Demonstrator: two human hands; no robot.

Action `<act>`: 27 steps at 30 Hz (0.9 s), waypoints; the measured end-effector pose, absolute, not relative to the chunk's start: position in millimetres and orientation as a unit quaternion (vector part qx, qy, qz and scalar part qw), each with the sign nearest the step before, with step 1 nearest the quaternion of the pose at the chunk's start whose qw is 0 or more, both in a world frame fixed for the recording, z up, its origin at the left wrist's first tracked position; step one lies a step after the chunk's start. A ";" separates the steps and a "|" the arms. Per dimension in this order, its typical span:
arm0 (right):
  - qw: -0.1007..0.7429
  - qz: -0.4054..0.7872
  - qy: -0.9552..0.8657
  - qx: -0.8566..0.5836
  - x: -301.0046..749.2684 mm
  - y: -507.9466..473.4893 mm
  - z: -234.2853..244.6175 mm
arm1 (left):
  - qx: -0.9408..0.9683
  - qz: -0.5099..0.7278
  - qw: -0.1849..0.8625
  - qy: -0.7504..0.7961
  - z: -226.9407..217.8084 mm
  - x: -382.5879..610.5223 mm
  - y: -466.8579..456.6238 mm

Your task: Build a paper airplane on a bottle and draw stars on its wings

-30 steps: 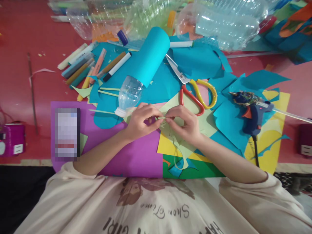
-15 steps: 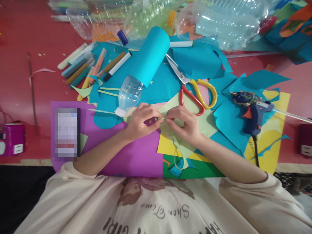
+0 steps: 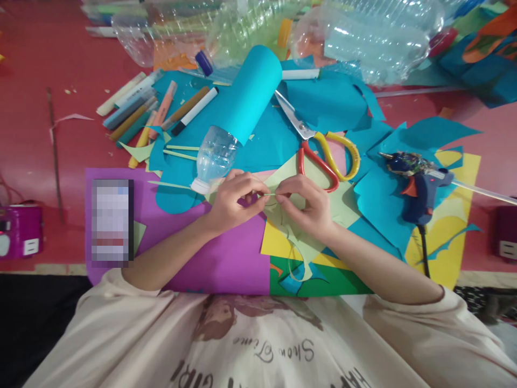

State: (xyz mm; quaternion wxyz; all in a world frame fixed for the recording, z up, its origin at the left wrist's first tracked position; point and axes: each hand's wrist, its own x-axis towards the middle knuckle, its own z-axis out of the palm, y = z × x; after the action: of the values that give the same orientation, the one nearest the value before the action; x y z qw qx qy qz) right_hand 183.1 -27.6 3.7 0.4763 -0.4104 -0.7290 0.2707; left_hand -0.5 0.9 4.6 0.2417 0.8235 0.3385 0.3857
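A thin pale green strip (image 3: 272,194) runs side to side, level, just above the purple sheet (image 3: 226,258) and light green paper (image 3: 343,207). A plastic bottle (image 3: 217,152) in a teal wrap lies on its side just beyond, neck toward the person, looking empty. The left hand (image 3: 232,203) and right hand (image 3: 307,206) each pinch one end of the strip tightly with their fingertips. Scissors (image 3: 323,153) lie near the right hand.
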 end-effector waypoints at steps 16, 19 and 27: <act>0.484 0.273 -0.714 -0.425 182.3 -28.4 2.3 | 0.823 0.410 0.219 0.326 3.1 0.9 3.3; 0.478 0.274 -0.718 -0.425 183.0 -27.7 3.8 | 0.825 0.422 0.212 0.310 4.7 1.5 3.2; 0.481 0.276 -0.730 -0.399 181.9 -25.8 3.0 | 0.833 0.412 0.204 0.307 8.5 1.3 0.0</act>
State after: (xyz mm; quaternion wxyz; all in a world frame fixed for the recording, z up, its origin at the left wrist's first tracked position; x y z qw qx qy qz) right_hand 181.9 -25.8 3.0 0.4813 -0.3995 -0.7299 0.2757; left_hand 1.3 0.0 8.5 0.2038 0.8332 0.3069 0.4125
